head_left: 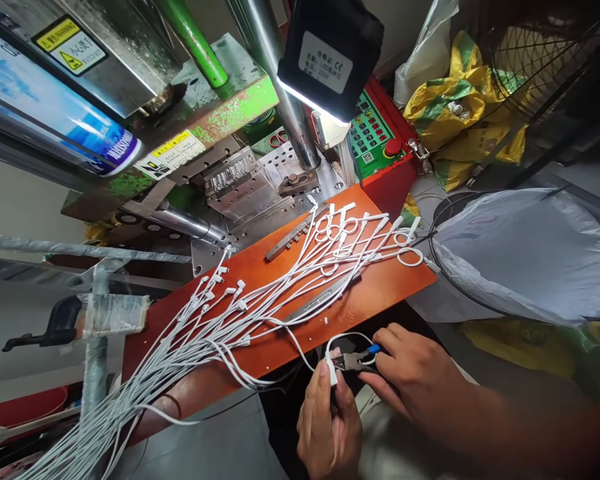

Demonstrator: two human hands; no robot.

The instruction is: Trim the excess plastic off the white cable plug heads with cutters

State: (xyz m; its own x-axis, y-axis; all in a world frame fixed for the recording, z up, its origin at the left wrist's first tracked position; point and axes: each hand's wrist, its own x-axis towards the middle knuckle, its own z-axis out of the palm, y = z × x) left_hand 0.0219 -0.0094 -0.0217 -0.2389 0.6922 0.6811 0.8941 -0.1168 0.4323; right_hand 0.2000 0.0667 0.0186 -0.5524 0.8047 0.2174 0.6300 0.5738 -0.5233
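Note:
My left hand (327,423) is closed on the white connector (333,375) at the end of a white cable, pinched between thumb and fingers. In my right hand (415,373) are small cutting pliers (353,361) with blue on the handle; their jaws meet the connector's side. A loop of the white cable (343,335) curves above the pliers. My right fingers hide most of the handles. Just beyond my hands, an orange board (400,291) carries a bundle of white cables (180,357) with moulded plugs at their ends.
A press machine with a metal mould (235,187) stands behind the board, under a black lamp (333,60). At right are a red and green control box (375,133) and a bin lined with a white bag (530,253). A metal bar (293,237) lies on the board.

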